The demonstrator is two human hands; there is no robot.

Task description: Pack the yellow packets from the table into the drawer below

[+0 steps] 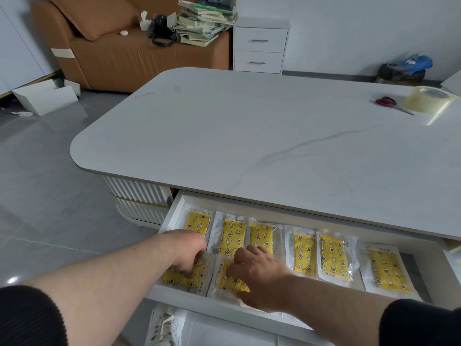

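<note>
Head view. The drawer [172,213] stood pulled out below the white worktop [249,136]. All the yellow packets in sight lay flat inside it.

A back row of packets [304,253], six counted, ran side by side across the drawer. Each had its long axis pointing from the drawer front towards the back, and some were slightly skewed.

Two more lay in front of that row at the left end. The front-left packet [174,275] had its long axis across the drawer, left to right. The second front packet [230,283], just beside it, ran front to back.

The left hand [189,250] was on the front-left packet with its fingers [190,270] bent down onto the wrapper. It could not be told whether they pinched it or only pressed.

The right hand [262,273] lay palm down over the second front packet. Its fingers [249,252] were loosely spread and reached the near ends of the back row, and the thumb rested on the yellow face.

On the worktop's far right corner lay red-handled scissors [385,101], with a roll of clear tape [427,98] just beside them. A white shoe [163,325] showed on the floor below the drawer front.
</note>
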